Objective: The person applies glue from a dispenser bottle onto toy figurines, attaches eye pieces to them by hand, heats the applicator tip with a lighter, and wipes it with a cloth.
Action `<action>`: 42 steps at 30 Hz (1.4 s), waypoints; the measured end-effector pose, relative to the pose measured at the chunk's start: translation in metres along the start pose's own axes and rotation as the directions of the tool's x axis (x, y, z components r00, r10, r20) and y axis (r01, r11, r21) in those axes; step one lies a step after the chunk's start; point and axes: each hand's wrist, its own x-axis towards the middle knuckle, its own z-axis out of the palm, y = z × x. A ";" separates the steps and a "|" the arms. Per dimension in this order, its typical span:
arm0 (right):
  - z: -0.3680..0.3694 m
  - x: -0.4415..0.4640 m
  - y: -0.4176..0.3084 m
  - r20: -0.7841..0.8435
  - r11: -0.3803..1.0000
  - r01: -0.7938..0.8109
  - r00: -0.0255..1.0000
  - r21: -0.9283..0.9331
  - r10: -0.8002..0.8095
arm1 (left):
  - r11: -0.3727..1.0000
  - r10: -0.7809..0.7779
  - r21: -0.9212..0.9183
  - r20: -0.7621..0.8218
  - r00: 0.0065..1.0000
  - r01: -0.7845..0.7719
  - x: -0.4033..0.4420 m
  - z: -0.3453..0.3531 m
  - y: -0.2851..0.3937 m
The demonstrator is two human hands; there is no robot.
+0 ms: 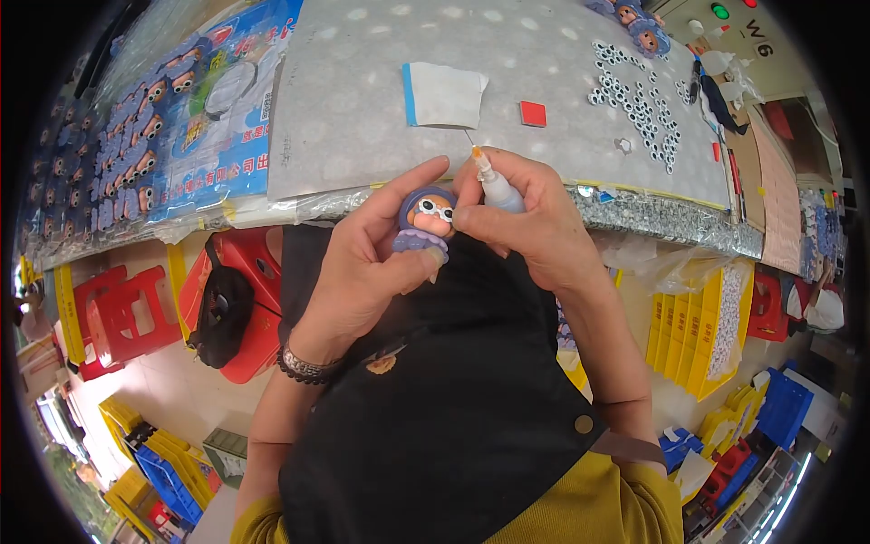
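Observation:
My left hand [367, 240] holds a small doll figure [424, 223] with a purple hood, large white-rimmed eyes and a ruffled purple collar, its face turned up. In my right hand [521, 213] is a small white glue bottle [498, 189] with an orange-based needle tip pointing up and away. The right fingertips are close to the doll's eye; whether they touch it I cannot tell. Beyond the hands, a white paper piece [449, 95] with a blue edge and a red square [533, 113] lie on the grey mat [353, 109].
Many loose googly eyes [634, 95] are spread at the mat's right. Rows of similar dolls [136, 136] lie at the left, near a blue printed sheet [227, 100]. Red stools [122, 317] and yellow bins [693, 326] stand below the table edge.

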 end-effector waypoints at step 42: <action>-0.001 -0.003 0.002 0.044 0.980 -0.164 0.986 0.117 0.159 | 0.998 -0.033 -0.042 0.100 0.994 0.037 0.000 -0.008 -0.009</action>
